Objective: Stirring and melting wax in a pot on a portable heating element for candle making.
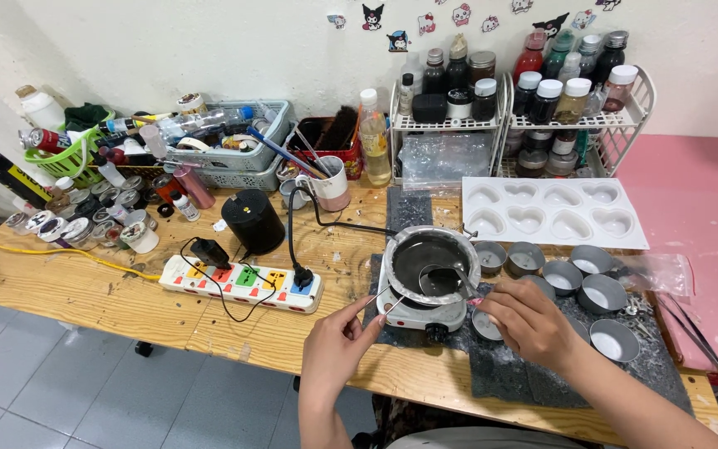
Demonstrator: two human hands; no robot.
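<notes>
A small metal pot (427,254) of dark melted liquid sits on a little white electric hot plate (422,316). My left hand (336,345) pinches the thin metal handle (382,301) sticking out of the pot toward me. My right hand (529,320) holds a spoon (445,279) whose bowl dips into the liquid, and it hovers over a small metal tin (485,326). Several more round tins (600,293), some with white filling, stand on the dark mat (525,374) to the right.
A white heart-shaped mould tray (552,213) lies behind the tins. A multicoloured power strip (243,283) with plugged cables sits left of the hot plate, next to a black cylinder (252,220). Wire racks of bottles (525,91), baskets and small jars line the wall.
</notes>
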